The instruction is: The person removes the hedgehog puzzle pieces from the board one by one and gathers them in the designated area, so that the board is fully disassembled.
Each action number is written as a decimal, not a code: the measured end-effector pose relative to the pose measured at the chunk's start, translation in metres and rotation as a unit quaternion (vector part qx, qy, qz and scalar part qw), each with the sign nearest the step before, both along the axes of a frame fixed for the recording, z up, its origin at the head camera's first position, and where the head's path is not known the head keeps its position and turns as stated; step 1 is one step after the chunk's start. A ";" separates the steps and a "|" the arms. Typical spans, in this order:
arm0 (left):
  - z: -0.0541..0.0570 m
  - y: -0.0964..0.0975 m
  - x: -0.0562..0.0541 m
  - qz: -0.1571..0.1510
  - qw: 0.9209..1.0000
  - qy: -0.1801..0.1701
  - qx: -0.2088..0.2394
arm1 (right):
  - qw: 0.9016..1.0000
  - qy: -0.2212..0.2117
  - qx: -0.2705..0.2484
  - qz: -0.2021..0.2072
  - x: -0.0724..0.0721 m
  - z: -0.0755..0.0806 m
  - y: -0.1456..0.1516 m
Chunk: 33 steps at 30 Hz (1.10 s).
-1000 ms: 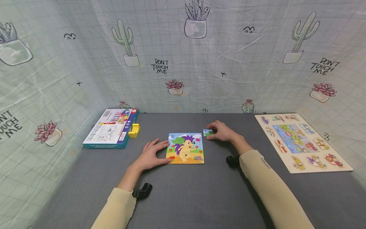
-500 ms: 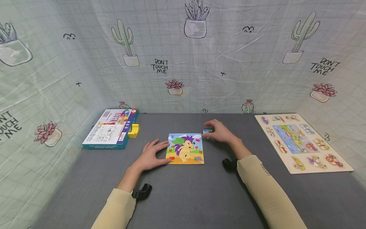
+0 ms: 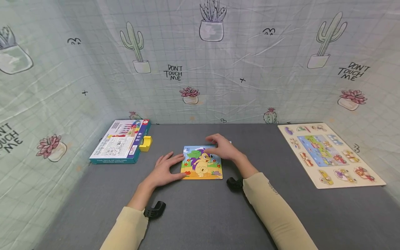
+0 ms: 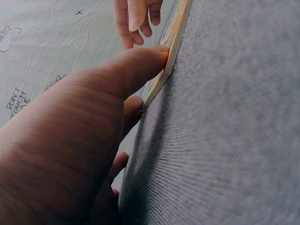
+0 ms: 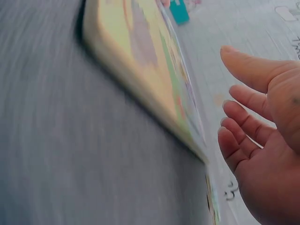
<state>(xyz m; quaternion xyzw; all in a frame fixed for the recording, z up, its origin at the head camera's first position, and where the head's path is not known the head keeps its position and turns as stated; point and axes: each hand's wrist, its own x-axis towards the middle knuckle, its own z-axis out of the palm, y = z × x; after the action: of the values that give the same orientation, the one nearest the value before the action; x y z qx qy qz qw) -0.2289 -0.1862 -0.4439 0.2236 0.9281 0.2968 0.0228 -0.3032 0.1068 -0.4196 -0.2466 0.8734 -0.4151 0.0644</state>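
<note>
A square picture puzzle (image 3: 200, 172) showing a purple-haired hedgehog lies on the grey table. My left hand (image 3: 164, 170) rests at its left side, the thumb (image 4: 145, 61) laid on the near corner in the left wrist view, the other fingers extended. Over the puzzle's far right part hovers my right hand (image 3: 223, 147). From the right wrist view its fingers (image 5: 239, 115) are loosely bent and apart, with nothing between them. Mostly hidden behind that hand, a thin flat colourful piece (image 5: 213, 197) lies just past the puzzle's corner.
At the back left lies a blue and white printed box (image 3: 118, 144), with a yellow block (image 3: 146, 143) against its right side. A large wooden puzzle board (image 3: 312, 173) with vehicle pictures lies on the right. Patterned cloth (image 3: 218, 62) walls in the back and sides.
My right hand has let go of the small flat piece behind the puzzle's right corner and moved left over the puzzle. The left hand has stayed in place.
</note>
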 end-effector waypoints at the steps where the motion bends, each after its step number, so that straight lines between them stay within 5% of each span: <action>1: 0.000 0.000 0.000 0.000 1.000 0.000 0.000 | 1.000 -0.001 -0.003 0.003 0.000 0.000 -0.004; 14: 0.002 -0.001 0.000 -0.001 1.000 0.001 0.002 | 1.000 -0.005 0.030 0.007 0.005 -0.005 -0.023; 33: 0.001 -0.001 -0.001 0.001 1.000 0.001 0.002 | 0.993 0.014 0.107 -0.045 0.015 -0.007 -0.031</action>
<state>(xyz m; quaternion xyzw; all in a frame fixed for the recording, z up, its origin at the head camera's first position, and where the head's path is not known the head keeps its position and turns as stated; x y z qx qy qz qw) -0.2295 -0.1870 -0.4431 0.2232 0.9278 0.2982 0.0215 -0.2884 0.0755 -0.4266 -0.2047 0.9237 -0.3184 0.0589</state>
